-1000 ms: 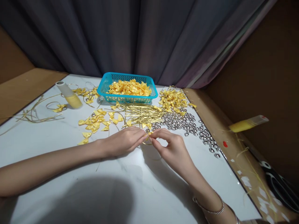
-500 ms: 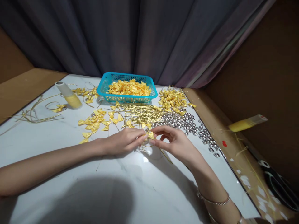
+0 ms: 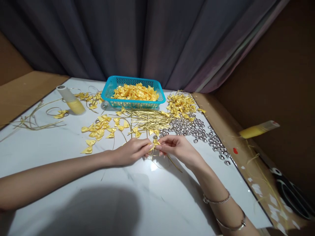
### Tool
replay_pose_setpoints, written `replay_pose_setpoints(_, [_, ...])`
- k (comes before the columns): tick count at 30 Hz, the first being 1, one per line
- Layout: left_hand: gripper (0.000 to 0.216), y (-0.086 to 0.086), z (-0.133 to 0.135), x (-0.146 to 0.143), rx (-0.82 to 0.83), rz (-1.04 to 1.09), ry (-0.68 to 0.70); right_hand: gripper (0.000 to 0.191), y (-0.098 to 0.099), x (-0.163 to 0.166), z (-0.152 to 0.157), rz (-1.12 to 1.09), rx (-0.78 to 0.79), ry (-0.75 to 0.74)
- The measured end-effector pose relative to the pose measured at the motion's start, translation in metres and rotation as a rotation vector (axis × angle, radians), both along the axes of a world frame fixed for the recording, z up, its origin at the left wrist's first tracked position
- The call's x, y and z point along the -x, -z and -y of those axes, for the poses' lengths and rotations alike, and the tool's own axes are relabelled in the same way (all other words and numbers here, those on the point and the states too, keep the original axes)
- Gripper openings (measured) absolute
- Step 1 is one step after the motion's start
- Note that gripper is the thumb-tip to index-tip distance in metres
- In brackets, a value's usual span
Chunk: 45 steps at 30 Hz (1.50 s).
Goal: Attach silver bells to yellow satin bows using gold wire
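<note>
Both hands meet over the white table (image 3: 118, 193), pinching a small yellow satin bow (image 3: 156, 142) between their fingertips. My left hand (image 3: 133, 150) is closed on the bow's left side, and my right hand (image 3: 179, 149) grips its right side with thumb and fingers. A small silver bell-like piece (image 3: 155, 137) shows at the bow's top edge. Thin gold cord (image 3: 174, 163) trails below the right fingers. Just beyond the hands lie loose yellow bows (image 3: 98, 127), a bundle of gold cords (image 3: 150, 119) and a heap of silver pieces (image 3: 188, 127). The fingers partly hide the bow.
A blue basket (image 3: 105, 93) of yellow bows stands at the back. Finished-looking corded bows (image 3: 182, 103) are piled to its right. A cone-shaped yellow thread spool (image 3: 71, 100) stands at left; another spool (image 3: 258, 129) and black-handled scissors (image 3: 290, 193) lie at right.
My right fingers have closed in nearer to my left fingertips over the bow, and the right wrist has shifted slightly left. The bow stays held between both hands.
</note>
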<state>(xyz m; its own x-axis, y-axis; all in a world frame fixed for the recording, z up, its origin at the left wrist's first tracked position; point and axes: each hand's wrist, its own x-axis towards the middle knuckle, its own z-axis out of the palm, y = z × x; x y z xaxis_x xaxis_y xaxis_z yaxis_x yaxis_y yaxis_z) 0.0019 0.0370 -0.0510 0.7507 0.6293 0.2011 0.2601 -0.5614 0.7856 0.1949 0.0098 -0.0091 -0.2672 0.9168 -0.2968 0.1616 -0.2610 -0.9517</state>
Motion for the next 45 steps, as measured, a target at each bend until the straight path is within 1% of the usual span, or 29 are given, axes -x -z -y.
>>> replay_pose_setpoints(3, [0.030, 0.0022, 0.0002, 0.0006, 0.092, 0.010, -0.016, 0.031, 0.0042, 0.0002, -0.0011, 0.041, -0.050, -0.027])
replay_pose_setpoints(7, [0.031, -0.0016, -0.0007, 0.0010, 0.171, 0.005, 0.006, 0.026, 0.0054, -0.0017, 0.0003, 0.141, -0.173, -0.090])
replay_pose_setpoints(10, [0.032, -0.0042, -0.0019, 0.0010, 0.207, 0.007, 0.025, 0.018, 0.0034, -0.0034, 0.0024, 0.211, -0.276, -0.137])
replay_pose_setpoints(12, [0.033, -0.0041, -0.0028, 0.0013, 0.215, 0.008, 0.032, 0.017, 0.0013, -0.0041, 0.0033, 0.253, -0.336, -0.161])
replay_pose_setpoints(14, [0.033, -0.0029, -0.0035, 0.0019, 0.209, 0.005, 0.037, 0.013, -0.0007, -0.0046, 0.0036, 0.276, -0.360, -0.185])
replay_pose_setpoints(17, [0.032, -0.0010, -0.0038, 0.0026, 0.160, -0.002, 0.049, 0.009, -0.0013, -0.0050, 0.0031, 0.245, -0.310, -0.194])
replay_pose_setpoints(20, [0.031, -0.0003, -0.0039, 0.0027, 0.067, -0.001, 0.053, 0.010, 0.0017, -0.0053, 0.0023, 0.165, -0.226, -0.151])
replay_pose_setpoints(23, [0.031, 0.0001, -0.0037, 0.0026, 0.008, -0.003, 0.052, 0.016, 0.0057, -0.0057, 0.0014, 0.109, -0.175, -0.101])
replay_pose_setpoints(26, [0.029, 0.0020, -0.0033, 0.0031, -0.055, -0.026, 0.048, 0.024, 0.0071, -0.0059, 0.0006, 0.125, -0.189, -0.072])
replay_pose_setpoints(31, [0.032, 0.0054, -0.0024, 0.0042, -0.134, -0.063, 0.074, 0.018, 0.0035, -0.0047, 0.0004, 0.231, -0.281, -0.116])
replay_pose_setpoints(34, [0.031, 0.0044, -0.0018, 0.0044, -0.144, -0.064, 0.098, 0.016, 0.0014, -0.0040, 0.0006, 0.247, -0.293, -0.123])
replay_pose_setpoints(40, [0.032, 0.0005, -0.0016, 0.0039, -0.117, -0.072, 0.115, 0.011, 0.0011, -0.0044, 0.0010, 0.237, -0.256, -0.112])
replay_pose_setpoints(45, [0.032, 0.0015, -0.0025, 0.0040, -0.127, -0.071, 0.127, 0.014, 0.0039, -0.0023, 0.0012, 0.160, -0.192, -0.062])
